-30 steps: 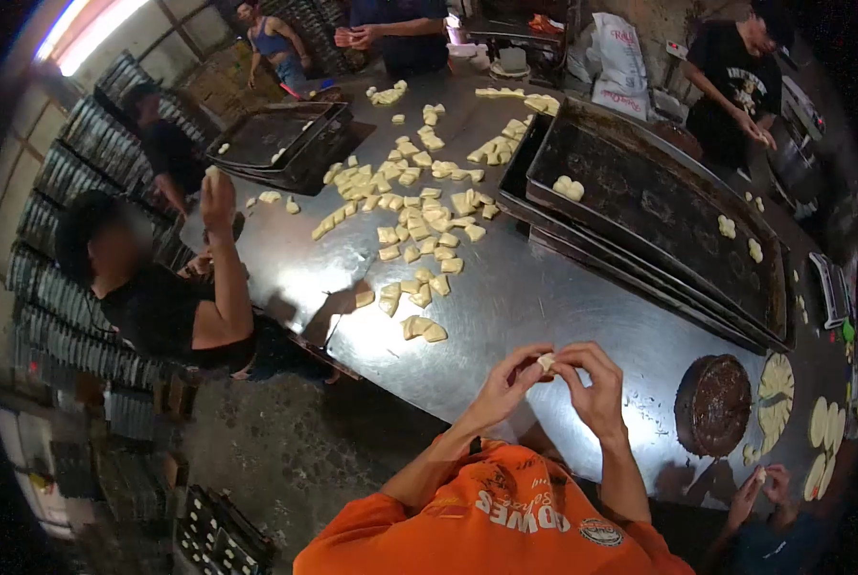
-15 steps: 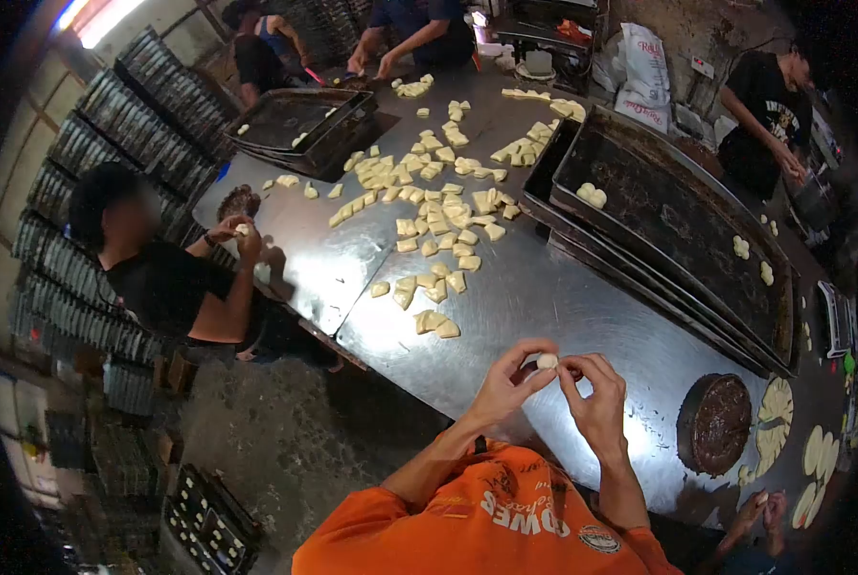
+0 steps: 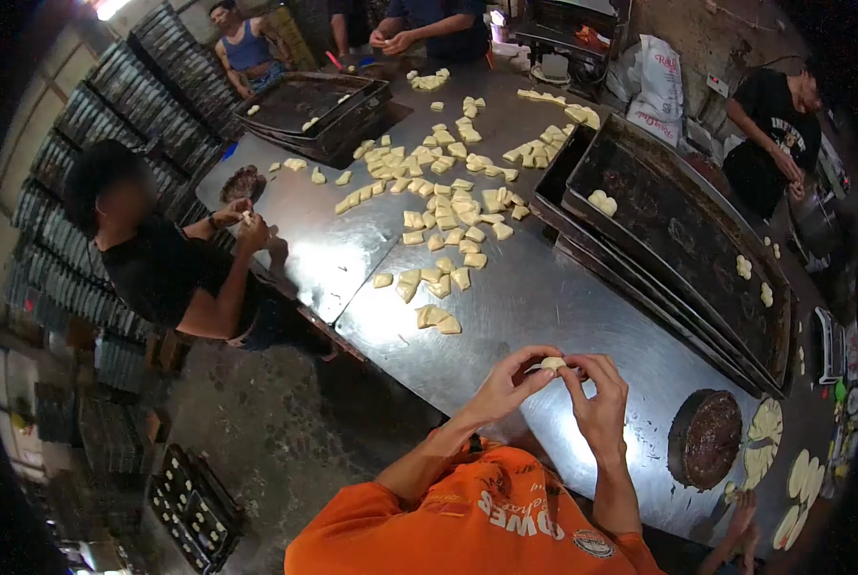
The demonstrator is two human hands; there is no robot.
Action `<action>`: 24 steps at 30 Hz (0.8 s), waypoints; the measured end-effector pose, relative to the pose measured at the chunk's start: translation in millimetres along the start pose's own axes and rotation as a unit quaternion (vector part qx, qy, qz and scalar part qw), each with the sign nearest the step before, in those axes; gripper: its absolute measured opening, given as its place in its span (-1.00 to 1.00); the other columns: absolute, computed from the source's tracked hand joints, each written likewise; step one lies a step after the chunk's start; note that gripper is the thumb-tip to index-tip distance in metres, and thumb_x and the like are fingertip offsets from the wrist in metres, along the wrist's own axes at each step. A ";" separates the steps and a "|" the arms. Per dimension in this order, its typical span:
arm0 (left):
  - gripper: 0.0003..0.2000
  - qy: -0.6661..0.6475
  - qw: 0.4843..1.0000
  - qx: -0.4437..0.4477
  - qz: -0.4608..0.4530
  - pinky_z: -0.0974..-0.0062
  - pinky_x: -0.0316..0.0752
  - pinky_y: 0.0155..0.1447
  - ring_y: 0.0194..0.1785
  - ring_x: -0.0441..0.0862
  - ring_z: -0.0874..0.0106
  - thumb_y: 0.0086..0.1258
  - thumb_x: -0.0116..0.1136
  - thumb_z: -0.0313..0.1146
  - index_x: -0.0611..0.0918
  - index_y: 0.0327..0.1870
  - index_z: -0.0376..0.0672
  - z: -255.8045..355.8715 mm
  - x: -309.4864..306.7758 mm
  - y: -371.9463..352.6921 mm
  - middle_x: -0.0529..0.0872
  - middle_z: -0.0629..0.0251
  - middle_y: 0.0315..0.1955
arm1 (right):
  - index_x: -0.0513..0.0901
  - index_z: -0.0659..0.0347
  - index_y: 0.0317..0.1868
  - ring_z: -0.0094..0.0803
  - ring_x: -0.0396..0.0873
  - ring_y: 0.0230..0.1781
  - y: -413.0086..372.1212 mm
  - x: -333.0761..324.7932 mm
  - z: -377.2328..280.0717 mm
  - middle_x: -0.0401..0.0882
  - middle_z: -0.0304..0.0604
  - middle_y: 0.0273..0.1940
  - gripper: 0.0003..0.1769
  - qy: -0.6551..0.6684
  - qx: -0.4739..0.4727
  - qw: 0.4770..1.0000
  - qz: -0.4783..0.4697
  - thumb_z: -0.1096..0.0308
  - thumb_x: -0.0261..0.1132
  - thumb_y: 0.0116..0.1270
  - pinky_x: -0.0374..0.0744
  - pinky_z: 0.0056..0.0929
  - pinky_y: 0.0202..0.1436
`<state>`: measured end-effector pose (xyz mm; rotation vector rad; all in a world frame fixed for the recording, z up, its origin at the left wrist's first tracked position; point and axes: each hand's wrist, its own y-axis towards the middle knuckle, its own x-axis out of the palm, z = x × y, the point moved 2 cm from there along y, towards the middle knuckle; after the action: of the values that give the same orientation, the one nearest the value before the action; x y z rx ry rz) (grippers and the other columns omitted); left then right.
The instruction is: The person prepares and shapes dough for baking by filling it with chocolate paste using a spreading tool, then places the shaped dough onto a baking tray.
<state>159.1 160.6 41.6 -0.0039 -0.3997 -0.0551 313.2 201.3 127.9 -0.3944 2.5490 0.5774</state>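
Both my hands are raised over the metal table, in front of the orange shirt. My left hand point(image 3: 515, 385) pinches a small pale piece of dough point(image 3: 552, 363) between thumb and fingers. From the other side, my right hand point(image 3: 596, 395) grips the edge of the same piece with its fingertips. Its underside is partly hidden by the fingers. Cut dough pieces point(image 3: 438, 320) lie on the table beyond my left hand. To the right of my right hand stands a round pan of dark brown filling point(image 3: 711, 441).
Stacked black trays point(image 3: 678, 230) holding a few dough clusters fill the table's right side; another stack point(image 3: 304, 105) stands at the far left. Many dough pieces point(image 3: 448, 206) cover the middle. A co-worker point(image 3: 175, 249) handles dough at left; another person's hand point(image 3: 741, 517) is at lower right.
My hands stay together, and more of the dough shows between them. The left co-worker's hands have shifted slightly. At lower right, the other person's hand has moved up toward the dough slices.
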 end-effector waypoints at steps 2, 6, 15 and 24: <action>-0.57 -0.013 1.000 -0.016 -0.002 0.39 0.35 0.42 0.32 0.45 0.42 0.48 0.25 -0.38 0.47 0.33 -0.18 -4.4 1.0 0.0 0.51 0.28 0.23 | 0.71 0.33 -0.14 -0.25 0.61 -0.22 -0.9 4.8 9.1 0.68 -0.07 -0.22 -0.87 -0.008 0.006 1.000 -0.015 0.55 0.37 0.30 0.59 -0.35 -0.16; -0.46 0.132 0.984 0.097 0.067 0.29 0.35 0.46 0.46 0.30 0.33 0.42 0.30 -0.42 0.41 0.39 -0.12 -9.5 0.9 -2.1 0.31 0.25 0.40 | 0.66 0.33 -0.10 -0.18 0.56 -0.12 -6.1 36.3 56.8 0.64 -0.04 -0.15 -0.87 -0.075 -0.029 0.997 0.020 0.57 0.28 0.36 0.54 -0.27 -0.09; -0.56 0.221 0.962 0.111 0.118 0.29 0.40 0.43 0.43 0.37 0.31 0.45 0.27 -0.38 0.49 0.33 -0.08 7.3 -32.5 -24.5 0.34 0.24 0.38 | 0.58 0.32 -0.11 0.03 0.47 -0.14 -78.5 79.8 127.2 0.55 0.08 -0.16 -0.79 -0.150 -0.113 0.976 -0.109 0.52 0.23 0.23 0.50 -0.10 -0.07; -0.64 0.187 0.970 0.097 0.122 0.33 0.42 0.39 0.39 0.42 0.34 0.47 0.24 -0.42 0.53 0.26 -0.13 5.0 -32.9 -29.5 0.43 0.22 0.32 | 0.54 0.19 -0.06 0.07 0.38 0.15 -111.3 151.6 174.1 0.51 0.05 -0.01 -0.79 -0.204 -0.179 0.958 -0.089 0.41 0.16 0.30 0.42 -0.08 0.21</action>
<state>125.4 133.0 33.2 0.1485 -0.0241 0.2240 297.7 160.8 -124.8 -0.5583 1.9921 0.9479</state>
